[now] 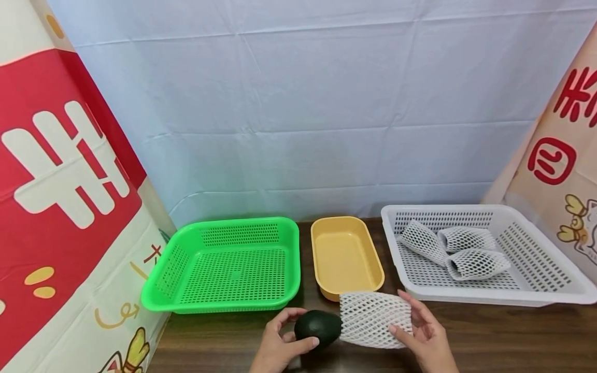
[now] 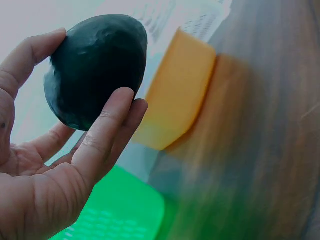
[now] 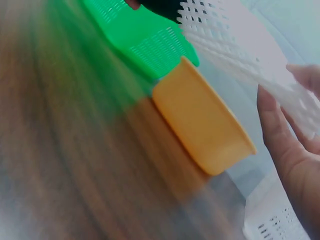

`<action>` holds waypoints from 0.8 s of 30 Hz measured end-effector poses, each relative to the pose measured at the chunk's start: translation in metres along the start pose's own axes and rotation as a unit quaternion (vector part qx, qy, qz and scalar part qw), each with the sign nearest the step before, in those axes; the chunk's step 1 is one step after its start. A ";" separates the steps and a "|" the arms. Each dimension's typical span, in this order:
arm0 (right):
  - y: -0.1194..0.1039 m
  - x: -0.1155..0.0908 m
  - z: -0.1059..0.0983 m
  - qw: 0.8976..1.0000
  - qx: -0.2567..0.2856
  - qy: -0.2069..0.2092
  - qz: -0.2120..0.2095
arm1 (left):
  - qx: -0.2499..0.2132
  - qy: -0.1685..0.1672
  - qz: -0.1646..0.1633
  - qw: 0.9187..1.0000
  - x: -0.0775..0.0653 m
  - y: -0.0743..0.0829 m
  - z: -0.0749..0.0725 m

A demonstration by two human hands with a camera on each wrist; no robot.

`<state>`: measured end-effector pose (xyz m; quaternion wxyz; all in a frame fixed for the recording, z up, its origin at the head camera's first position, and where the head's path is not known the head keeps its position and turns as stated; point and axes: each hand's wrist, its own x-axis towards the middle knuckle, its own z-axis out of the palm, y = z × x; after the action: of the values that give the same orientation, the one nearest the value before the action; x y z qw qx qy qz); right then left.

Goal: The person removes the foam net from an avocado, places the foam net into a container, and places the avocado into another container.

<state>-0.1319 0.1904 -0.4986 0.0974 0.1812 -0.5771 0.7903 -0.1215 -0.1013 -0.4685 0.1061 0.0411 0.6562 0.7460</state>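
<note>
Avocado (image 1: pixel 318 327) and foam net (image 1: pixel 373 318), held end to end

We list, low over the worktop (image 1: pixel 210 344), one left hand (image 1: pixel 280 342), reaching in from the near edge, thumb on the near side and fingers curled round the avocado. One right hand (image 1: pixel 428 334): thumb on top of the foam net's right end, fingers beneath and behind, pinching it. The avocado's tip meets the net's left end; whether it sits inside, we cannot tell.

Surroundings: a yellow tray (image 1: pixel 347 259) just beyond the net, its near edge close by; a green basket (image 1: pixel 233 277) to the left; a white basket (image 1: pixel 543 261) to the right, containing three further nets (image 1: pixel 468 239); behind, a pale cloth (image 1: pixel 303 103).
</note>
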 end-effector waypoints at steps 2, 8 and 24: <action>-0.002 0.004 0.001 1.000 0.018 0.009 -0.014 | 0.010 0.003 0.008 1.000 -0.001 0.006 -0.003; -0.006 0.013 0.005 0.998 -0.010 0.055 0.011 | 0.010 0.010 0.033 0.999 -0.001 0.020 -0.012; 0.062 0.055 -0.029 0.997 -0.028 0.075 0.003 | 0.040 0.081 0.055 0.994 0.015 0.047 -0.042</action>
<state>-0.2098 0.1949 -0.5391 0.1429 0.1165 -0.5910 0.7853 -0.1494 -0.1446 -0.4291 0.0096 0.0213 0.6889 0.7244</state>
